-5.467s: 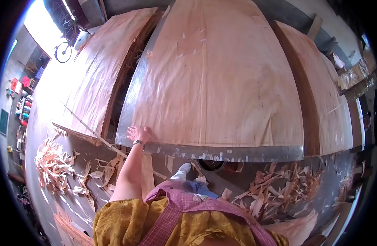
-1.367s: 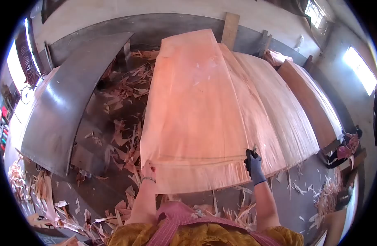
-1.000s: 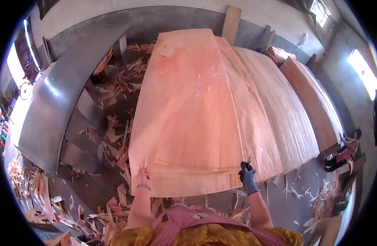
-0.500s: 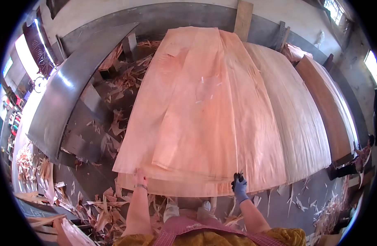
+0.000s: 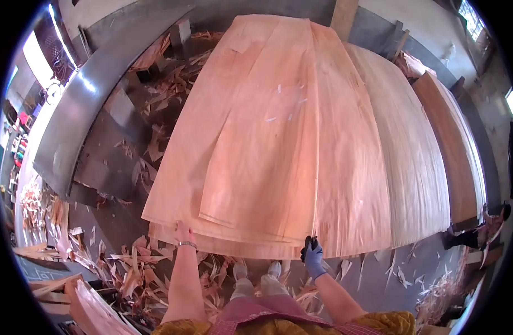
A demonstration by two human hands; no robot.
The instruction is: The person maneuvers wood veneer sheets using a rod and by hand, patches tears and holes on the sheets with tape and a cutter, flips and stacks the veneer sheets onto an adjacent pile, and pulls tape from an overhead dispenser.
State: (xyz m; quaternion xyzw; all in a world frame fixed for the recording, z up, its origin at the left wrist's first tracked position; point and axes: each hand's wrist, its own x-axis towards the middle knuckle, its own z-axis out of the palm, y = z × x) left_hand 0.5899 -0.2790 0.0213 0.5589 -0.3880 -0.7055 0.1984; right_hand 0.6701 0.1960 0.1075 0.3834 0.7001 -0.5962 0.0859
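Thin reddish wood veneer sheets point(image 5: 256, 128) lie overlapping on a wide stack in front of me. Bare except for a bracelet at the wrist, my left hand point(image 5: 185, 233) has its fingers at the near edge of the top sheets, left of centre; whether they pinch it is too small to tell. My right hand point(image 5: 312, 254), in a grey-blue glove with dark fingertips, is closed at the near edge further right, around a small dark tool whose shape is mostly hidden. Paler veneer point(image 5: 407, 145) covers the stack's right side.
A dark metal-topped table point(image 5: 77, 123) stands at left. Veneer scraps point(image 5: 139, 268) litter the floor. Another veneer stack point(image 5: 449, 151) is at right, with a person point(image 5: 491, 226) beside its near end. A board point(image 5: 343, 19) leans on the back wall.
Over the last second, the top veneer has spread leftward, and a separate overlapping sheet edge now shows. Both my hands have shifted left in view, still at the near edge.
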